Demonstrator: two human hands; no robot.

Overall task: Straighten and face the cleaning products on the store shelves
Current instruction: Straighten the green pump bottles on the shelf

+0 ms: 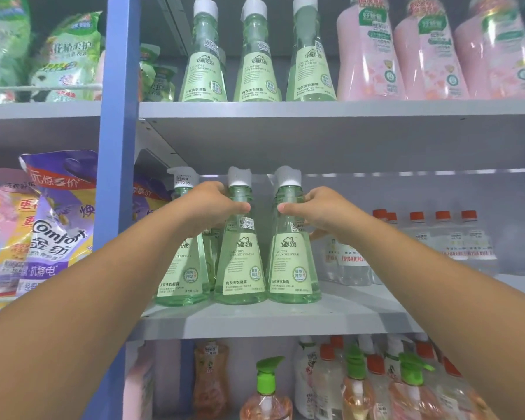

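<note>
**Both hands on the green bottles at the middle shelf**

Closest to me, 2 bare forearms reach up and in toward the middle shelf [285,316], a pale grey board in a blue-framed rack. The left hand [208,207] is wrapped round the neck of the middle green bottle [240,253], thumb laid across the front just below its white cap. The right hand [315,212] grips the neck of the right green bottle [294,253] the same way, thumb pointing inward. These 2 bottles stand upright, touching at the base, at the front edge of the shelf with their labels facing out. A 3rd green bottle [182,268] stands just beside them on the left, partly behind the left wrist.

Further back on the same board, to the right, is a cluster of clear bottles with red caps [443,241].

Below, the lower shelf holds pump bottles with green tops [269,386] and other blurred containers.

Above, the upper shelf [315,109] carries 3 more green bottles [256,62] in a row, then pink bottles [428,53] to their right.

Past the blue upright [115,131], the neighbouring bay holds soft refill bags [55,219], purple and pink below, green above.
</note>
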